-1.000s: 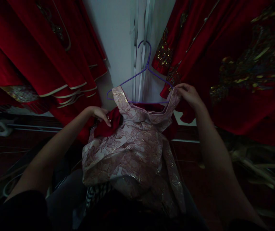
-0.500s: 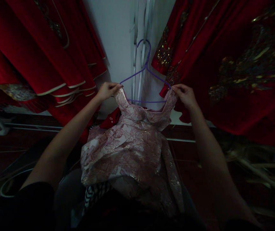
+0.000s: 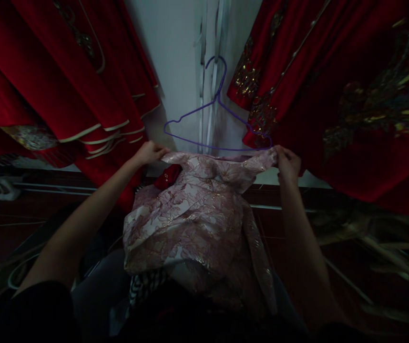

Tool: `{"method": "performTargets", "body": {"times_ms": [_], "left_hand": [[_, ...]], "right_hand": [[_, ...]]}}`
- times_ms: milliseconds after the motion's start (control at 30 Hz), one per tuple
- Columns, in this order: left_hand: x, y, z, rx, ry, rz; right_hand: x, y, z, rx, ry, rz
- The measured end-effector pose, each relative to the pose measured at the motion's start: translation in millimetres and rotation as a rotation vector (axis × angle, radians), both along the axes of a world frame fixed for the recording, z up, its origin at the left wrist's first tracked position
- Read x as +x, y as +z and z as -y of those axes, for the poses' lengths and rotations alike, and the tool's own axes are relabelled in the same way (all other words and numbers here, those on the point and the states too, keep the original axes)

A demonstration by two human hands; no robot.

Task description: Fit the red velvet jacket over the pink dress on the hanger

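A pale pink brocade dress [image 3: 193, 214] with a gold floral pattern lies draped over my lap. My left hand [image 3: 149, 152] pinches its left shoulder strap. My right hand [image 3: 288, 161] grips the right strap, pulled out wide. A purple wire hanger [image 3: 216, 125] hangs just above the dress's neckline, bare on its left arm; its right end is near my right hand. A dark red piece of cloth [image 3: 168, 176] shows beside the dress under my left hand.
Red embroidered garments [image 3: 65, 81] hang at the left and more red garments with gold trim [image 3: 333, 95] at the right. A white wall [image 3: 176, 62] with hanging ribbons stands behind the hanger. Dark floor, cables and clutter lie low at both sides.
My left hand rose from the red cloth to the dress's left strap. Both hands then pulled the straps down and apart, and the dress came off the hanger's arms.
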State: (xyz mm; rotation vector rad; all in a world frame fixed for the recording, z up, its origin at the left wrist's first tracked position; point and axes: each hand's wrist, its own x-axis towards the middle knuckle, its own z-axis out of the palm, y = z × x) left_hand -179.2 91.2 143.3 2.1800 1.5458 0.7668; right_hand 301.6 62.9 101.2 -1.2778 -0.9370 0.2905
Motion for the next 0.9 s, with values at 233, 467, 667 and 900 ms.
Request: {"method": "performTargets", "body": {"times_ms": [233,467,667,900], "left_hand": [[74,18.9,15,0.260,-0.246,-0.106],[149,14.5,17,0.523,-0.487,-0.315],[176,-26.6,26,0.542,-0.397,-0.368],[138,-0.8,65,0.497,-0.463,-0.250]], "right_hand": [[-36,7.7,50,0.104,0.209,0.328],[-56,14.5,80,0.037,0.368,0.188],[-53,4.0,74,0.024,0.298,0.102],[-40,1.3,66,0.105,0.168,0.044]]}}
